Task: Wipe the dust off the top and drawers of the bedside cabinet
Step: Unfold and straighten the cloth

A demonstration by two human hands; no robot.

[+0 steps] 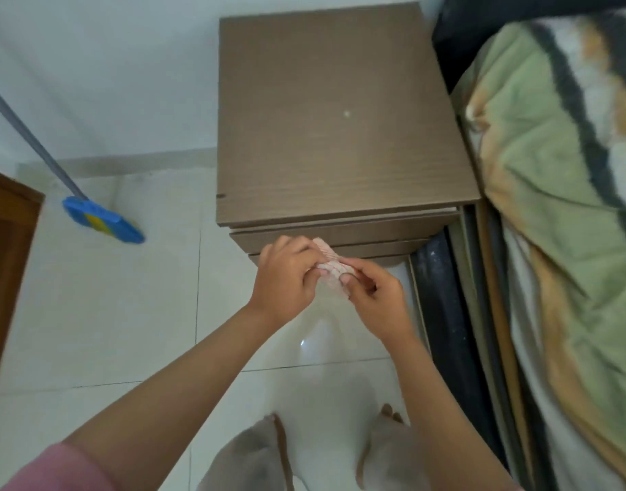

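Observation:
The brown bedside cabinet [333,111] stands against the white wall, its flat top bare except for a small pale speck. Its drawer fronts [343,232] show as stepped edges below the top's front rim. In front of the drawers, both hands hold a small pink-and-white cloth [331,265]. My left hand [286,278] pinches its left side and my right hand [373,299] grips its right side from below. The cloth is bunched and partly hidden by the fingers. It hangs in the air, apart from the cabinet.
A blue broom head [102,219] on a grey handle leans at the left on the white tiled floor [109,313]. A wooden door edge [7,249] is at far left. A bed with a green patterned blanket [552,171] adjoins the cabinet's right side. My feet stand below.

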